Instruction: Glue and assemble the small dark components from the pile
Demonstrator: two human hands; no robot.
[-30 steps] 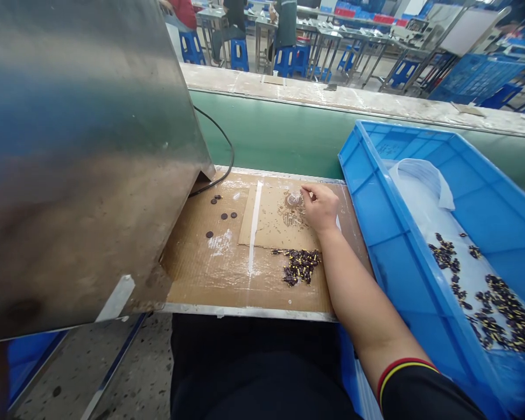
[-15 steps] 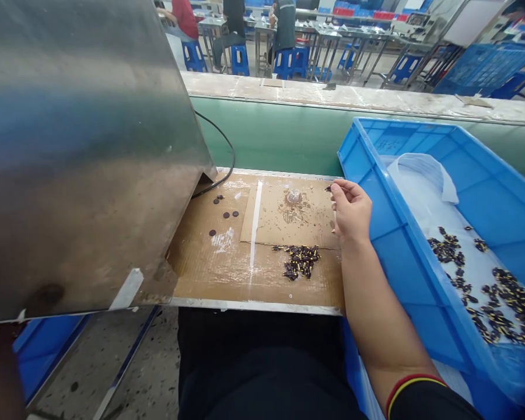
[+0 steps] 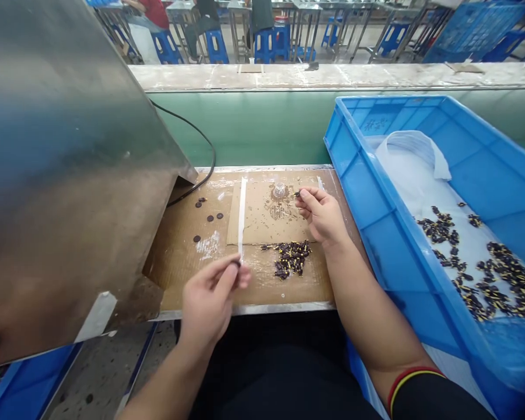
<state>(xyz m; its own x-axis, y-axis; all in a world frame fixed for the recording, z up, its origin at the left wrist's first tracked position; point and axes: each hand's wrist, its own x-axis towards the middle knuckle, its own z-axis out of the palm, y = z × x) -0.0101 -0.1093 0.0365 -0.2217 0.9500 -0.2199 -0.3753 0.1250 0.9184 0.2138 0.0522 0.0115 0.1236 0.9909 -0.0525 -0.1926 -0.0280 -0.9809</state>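
Note:
My left hand (image 3: 214,294) is over the near edge of the cardboard-covered worktop, its thumb and fingers pinching a dark round disc (image 3: 235,263). Between the thumb and fingertips of my right hand (image 3: 321,214) is a small dark part with a yellow tip (image 3: 297,193). That hand hovers beside a small clear dome-shaped piece (image 3: 279,190) on a cardboard sheet (image 3: 258,224). Below the sheet lies a pile of dark, yellow-tipped parts (image 3: 292,258). Several loose dark discs (image 3: 210,218) are scattered on the left of the worktop.
A large metal housing (image 3: 70,175) stands at left, a black cable (image 3: 207,140) curving from it. At right, a blue crate (image 3: 354,146) holds many dark-and-yellow parts on white sheeting. A green belt (image 3: 245,125) runs behind. People sit on blue stools farther back.
My left hand has come into view from the lower left with a disc pinched in it. My right hand has shifted left, closer to the clear dome. The whole view has shifted slightly.

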